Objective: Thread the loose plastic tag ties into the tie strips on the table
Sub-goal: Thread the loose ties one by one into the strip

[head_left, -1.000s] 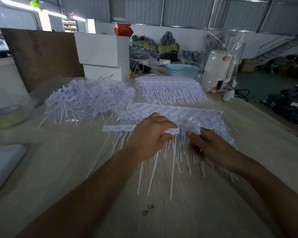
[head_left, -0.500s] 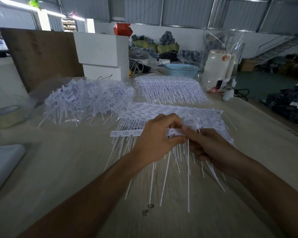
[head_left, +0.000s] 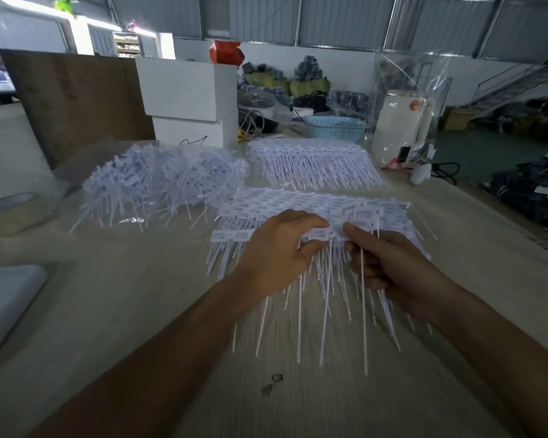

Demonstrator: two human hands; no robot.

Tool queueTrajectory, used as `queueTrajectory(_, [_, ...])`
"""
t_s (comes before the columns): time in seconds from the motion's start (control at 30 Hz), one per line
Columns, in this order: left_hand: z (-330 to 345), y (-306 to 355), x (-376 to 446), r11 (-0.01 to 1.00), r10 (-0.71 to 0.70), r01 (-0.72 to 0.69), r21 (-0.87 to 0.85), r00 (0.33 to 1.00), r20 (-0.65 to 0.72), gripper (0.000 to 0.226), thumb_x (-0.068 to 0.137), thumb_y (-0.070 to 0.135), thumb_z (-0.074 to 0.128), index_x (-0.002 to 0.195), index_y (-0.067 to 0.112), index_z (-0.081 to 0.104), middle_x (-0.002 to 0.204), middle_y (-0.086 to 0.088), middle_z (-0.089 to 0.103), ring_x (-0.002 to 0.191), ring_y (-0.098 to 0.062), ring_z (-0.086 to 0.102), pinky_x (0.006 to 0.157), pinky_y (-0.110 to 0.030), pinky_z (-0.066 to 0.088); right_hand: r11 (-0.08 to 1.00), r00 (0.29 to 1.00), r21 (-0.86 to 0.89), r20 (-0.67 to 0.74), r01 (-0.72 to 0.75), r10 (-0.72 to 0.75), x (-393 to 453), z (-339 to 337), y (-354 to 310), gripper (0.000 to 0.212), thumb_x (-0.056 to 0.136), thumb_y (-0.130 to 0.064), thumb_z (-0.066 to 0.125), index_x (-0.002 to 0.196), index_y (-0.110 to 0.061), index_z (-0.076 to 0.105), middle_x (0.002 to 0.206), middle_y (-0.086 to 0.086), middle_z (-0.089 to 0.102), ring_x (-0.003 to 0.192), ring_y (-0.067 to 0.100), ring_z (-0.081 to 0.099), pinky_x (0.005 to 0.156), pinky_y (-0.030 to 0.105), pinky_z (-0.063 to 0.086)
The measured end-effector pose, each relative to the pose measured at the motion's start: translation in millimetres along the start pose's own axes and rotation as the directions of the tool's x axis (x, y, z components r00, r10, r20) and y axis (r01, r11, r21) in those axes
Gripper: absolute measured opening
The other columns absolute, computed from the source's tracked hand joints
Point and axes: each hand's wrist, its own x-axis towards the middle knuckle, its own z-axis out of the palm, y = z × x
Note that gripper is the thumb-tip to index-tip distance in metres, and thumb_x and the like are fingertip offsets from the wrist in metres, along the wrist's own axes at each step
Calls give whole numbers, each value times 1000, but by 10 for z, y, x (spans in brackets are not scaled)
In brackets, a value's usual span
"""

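A white tie strip [head_left: 231, 236] with long thin tails hangs from my left hand [head_left: 279, 248], which grips its tag band above the wooden table [head_left: 140, 295]. My right hand [head_left: 389, 267] pinches the same band from the right and holds a few loose tag ties [head_left: 362, 279] in its curled fingers. Under both hands lies a flat stack of tie strips [head_left: 298, 200]. A heap of loose ties [head_left: 159, 181] on clear plastic lies at the left. Another stack of strips [head_left: 317, 159] lies further back.
Two white boxes [head_left: 187, 99] stand behind the heap, with a brown board [head_left: 73, 99] to their left. A blue basket [head_left: 336, 128] and a white appliance in plastic wrap [head_left: 399, 121] stand at the back right. A tape roll [head_left: 10, 210] sits at the left edge.
Both hands have drawn the strip nearer and to the right, and its tails now hang lower over the table. My right hand has closed in against the band beside my left.
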Motion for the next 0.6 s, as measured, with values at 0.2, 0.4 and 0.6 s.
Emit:
queueTrajectory(0.2, [-14, 54, -14, 986, 134, -128, 103, 990, -52, 26, 81, 8, 77, 106, 6, 74, 98, -8, 74, 90, -30, 65, 76, -46, 54, 999, 998, -31, 43, -44, 46, -15, -3, -14, 40, 86, -44, 69, 59, -18, 54, 57, -2, 21, 54, 16, 12, 46, 27, 11])
queueTrajectory(0.4, [-35, 80, -20, 985, 140, -131, 112, 987, -73, 25, 79, 9, 77, 103, 5, 73, 94, -8, 73, 89, -30, 66, 74, -46, 55, 996, 990, 71, 137, -49, 39, -22, -5, -5, 38, 81, -48, 70, 66, -17, 56, 60, -3, 20, 47, 10, 17, 38, 21, 17])
queueTrajectory(0.6, [-21, 93, -42, 986, 145, -141, 93, 988, -47, 26, 81, 13, 72, 106, 5, 74, 97, -8, 74, 90, -29, 68, 76, -47, 56, 995, 993, -82, 108, 64, -55, -24, -2, 29, 38, 85, -46, 65, 65, -16, 54, 51, -6, 31, 44, 11, 21, 41, 22, 20])
